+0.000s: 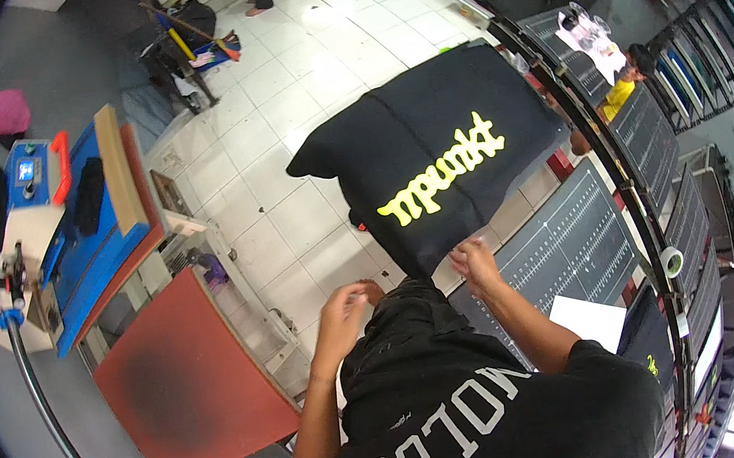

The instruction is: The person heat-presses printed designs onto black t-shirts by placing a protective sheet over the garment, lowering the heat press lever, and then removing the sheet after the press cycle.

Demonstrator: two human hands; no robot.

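Observation:
In front of me a black T-shirt (pixel 426 110) is spread out flat, with bright yellow-green lettering across it and a crease through its middle. Its near end narrows toward my waist. My right hand (pixel 476 266) is close beside that near edge, fingers bent; blur hides whether they touch the cloth. To the left, my left hand (pixel 345 311) is raised in front of my body, apart from the shirt, with its fingers curled inward and smeared by motion. Nothing can be made out in either hand.
A blue heat press (pixel 90 238) with a red handle stands left, beside a reddish board (pixel 187 373) with a dark patch. Dark gridded boards (pixel 563 240) line my right, with a white sheet (pixel 588 320) and a tape roll (pixel 671 261). A person in yellow (pixel 619 98) is beyond.

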